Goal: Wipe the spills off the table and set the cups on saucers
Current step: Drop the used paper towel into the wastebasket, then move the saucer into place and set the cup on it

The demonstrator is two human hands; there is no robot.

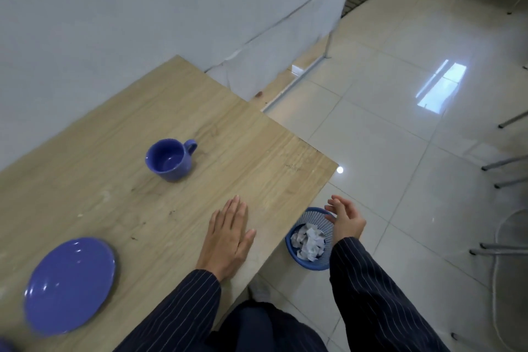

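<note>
A blue cup (171, 159) stands upright on the wooden table (257, 137), handle pointing right, with no saucer beneath it. A blue saucer (70, 286) lies bare at the table's near left. My left hand (228, 237) rests flat on the table near its right edge, fingers together, holding nothing. My right hand (345, 218) hovers off the table over a blue bin (310, 261) on the floor, fingers apart and empty. Crumpled white tissues (307, 241) fill the bin.
A white wall runs behind the table. Glossy white floor tiles (400, 151) stretch to the right, with metal chair legs (503, 163) at the right edge. Another blue object (5, 346) peeks in at the bottom left corner. Faint specks mark the tabletop.
</note>
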